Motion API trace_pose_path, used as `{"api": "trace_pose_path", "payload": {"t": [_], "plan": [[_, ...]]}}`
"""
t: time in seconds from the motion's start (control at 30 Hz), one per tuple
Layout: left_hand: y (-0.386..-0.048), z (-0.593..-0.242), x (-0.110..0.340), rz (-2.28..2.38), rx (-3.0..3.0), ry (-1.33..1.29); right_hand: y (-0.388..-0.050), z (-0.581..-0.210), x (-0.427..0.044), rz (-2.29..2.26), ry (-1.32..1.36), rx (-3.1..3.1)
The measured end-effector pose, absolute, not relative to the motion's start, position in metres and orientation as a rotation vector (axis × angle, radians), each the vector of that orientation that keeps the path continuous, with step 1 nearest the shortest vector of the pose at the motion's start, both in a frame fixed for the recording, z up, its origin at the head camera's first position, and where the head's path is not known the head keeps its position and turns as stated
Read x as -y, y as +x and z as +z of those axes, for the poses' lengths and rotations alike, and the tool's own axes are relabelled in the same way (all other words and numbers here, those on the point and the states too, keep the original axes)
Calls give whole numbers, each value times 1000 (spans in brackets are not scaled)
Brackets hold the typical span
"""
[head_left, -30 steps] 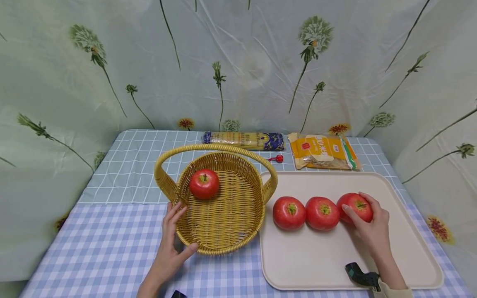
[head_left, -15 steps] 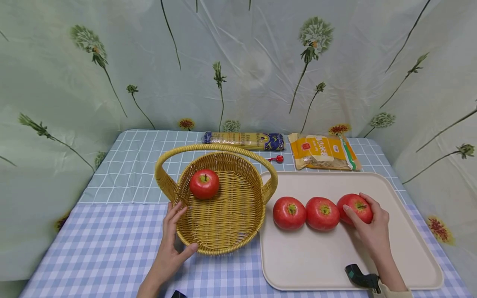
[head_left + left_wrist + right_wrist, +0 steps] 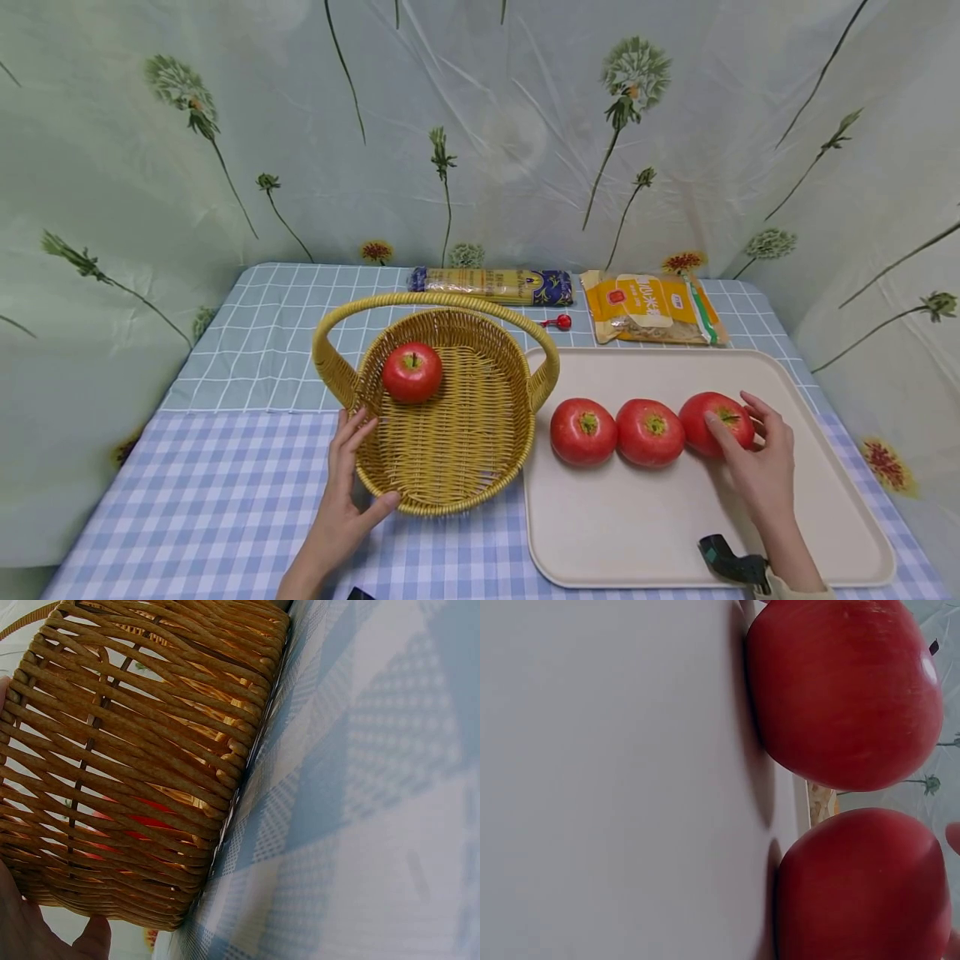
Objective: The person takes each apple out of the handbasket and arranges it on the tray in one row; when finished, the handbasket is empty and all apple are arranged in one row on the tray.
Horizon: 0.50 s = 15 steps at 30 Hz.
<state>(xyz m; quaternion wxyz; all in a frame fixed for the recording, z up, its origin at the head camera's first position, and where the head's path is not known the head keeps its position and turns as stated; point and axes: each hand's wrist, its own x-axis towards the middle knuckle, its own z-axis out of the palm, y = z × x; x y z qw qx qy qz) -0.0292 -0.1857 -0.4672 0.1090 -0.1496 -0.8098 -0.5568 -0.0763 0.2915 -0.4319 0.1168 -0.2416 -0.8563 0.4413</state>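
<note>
My left hand (image 3: 341, 508) rests with spread fingers against the left and front sides of the yellow wicker basket (image 3: 450, 502); its handle arches over it. Inside, at the back left, lies a red apple (image 3: 412, 372), seen as red through the weave in the left wrist view. On the beige tray (image 3: 637, 533) three red apples stand in a row: left (image 3: 583, 432), middle (image 3: 650, 432) and right (image 3: 703, 421). My right hand (image 3: 765, 471) is at the right one, thumb over its front, the other fingers loosely bent and slightly off its right side.
Behind the basket lies a long blue and yellow packet (image 3: 491, 285). An orange bag (image 3: 652, 307) lies behind the tray, and a small red object (image 3: 561, 322) between them. A checked cloth (image 3: 210, 483) covers the table; a flower-printed curtain (image 3: 495, 150) hangs behind.
My right hand has shifted slightly to the right, and its fingers have loosened from the rightmost apple. My left hand and the basket have stayed in place.
</note>
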Motion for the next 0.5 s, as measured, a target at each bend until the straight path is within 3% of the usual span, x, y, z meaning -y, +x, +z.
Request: {"api": "trace_pose_path", "payload": {"t": [0.33,0.5], "plan": [[-29,-467,185,-1637,2387,-437,-86,-480,-325,1099,-574,2379],[-29,-467,185,-1635,2384,-434,-82,-464,-307,1062,-378,2300]]}}
